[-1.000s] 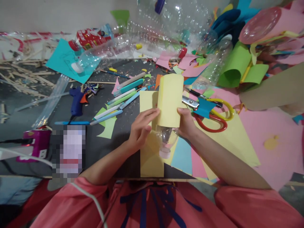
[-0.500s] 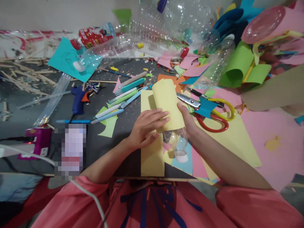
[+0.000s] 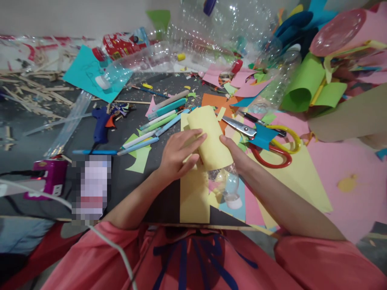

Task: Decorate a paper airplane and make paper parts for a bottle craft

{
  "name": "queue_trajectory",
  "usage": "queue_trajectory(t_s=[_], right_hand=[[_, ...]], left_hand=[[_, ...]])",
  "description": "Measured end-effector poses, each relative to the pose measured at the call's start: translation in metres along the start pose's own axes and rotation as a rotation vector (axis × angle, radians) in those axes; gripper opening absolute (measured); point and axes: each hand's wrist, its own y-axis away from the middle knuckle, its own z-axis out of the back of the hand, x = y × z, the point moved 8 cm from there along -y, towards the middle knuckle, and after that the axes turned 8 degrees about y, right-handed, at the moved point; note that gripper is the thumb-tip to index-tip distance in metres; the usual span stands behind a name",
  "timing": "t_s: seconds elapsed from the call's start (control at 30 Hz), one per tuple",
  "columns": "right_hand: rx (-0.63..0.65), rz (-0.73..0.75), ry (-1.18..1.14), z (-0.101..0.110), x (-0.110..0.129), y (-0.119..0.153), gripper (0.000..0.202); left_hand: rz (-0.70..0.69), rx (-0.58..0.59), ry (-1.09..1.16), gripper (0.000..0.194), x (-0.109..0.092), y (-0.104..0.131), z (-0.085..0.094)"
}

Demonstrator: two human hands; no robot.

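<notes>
A clear plastic bottle (image 3: 231, 186) with a white cap lies tilted, its neck toward me. A sheet of pale yellow paper (image 3: 211, 141) is curved around its body and hides most of it. My right hand (image 3: 237, 155) grips the wrapped bottle from the right, thumb on the paper. My left hand (image 3: 180, 153) is at the left side, fingers apart, with fingertips at the paper's surface. Beneath lies a yellow paper strip (image 3: 195, 201). Just right of the bottle are scissors (image 3: 256, 135) with red and yellow handles.
Several markers (image 3: 160, 121) lie left of the bottle, then a blue glue gun (image 3: 101, 125) and a phone (image 3: 93, 185). Clear bottles (image 3: 142, 58) fill the back. Rolled green paper (image 3: 305, 84) stands at right. Pink paper (image 3: 356, 177) covers the right side.
The wrapped bottle has tilted, its upper end shifting left and its cap right. My left hand has slid slightly left, its fingers more spread. A small yellow paper piece now shows beside the scissor tips.
</notes>
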Motion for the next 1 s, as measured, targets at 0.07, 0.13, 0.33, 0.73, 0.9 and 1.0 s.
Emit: queue_trajectory(t_s=[0.07, 0.13, 0.33, 0.73, 0.9, 1.0], right_hand=[[0.01, -0.005, 0.023, -0.002, 0.003, 0.002, 0.061], [-0.003, -0.01, 0.037, -0.001, 0.004, 0.003, 0.063], [-0.063, -0.024, 0.063, 0.005, 0.003, 0.004, 0.05], [-0.007, -0.086, -0.037, -0.002, -0.001, 0.004, 0.055], [-0.044, -0.064, -0.053, 0.0, 0.002, 0.005, 0.048], [-0.103, -0.087, -0.064, 0.003, 0.001, 0.006, 0.045]], left_hand=[[0.056, -0.016, -0.048, 0.044, 0.01, 0.001, 0.003], [0.101, -0.035, -0.067, 0.044, 0.02, 0.003, 0.005], [0.173, -0.072, -0.071, 0.047, 0.035, 0.005, 0.007], [0.047, -0.027, -0.116, 0.044, 0.013, 0.0, -0.002], [-0.005, 0.006, -0.077, 0.043, -0.001, -0.003, -0.003], [-0.059, 0.064, -0.034, 0.037, -0.009, -0.004, -0.007]])
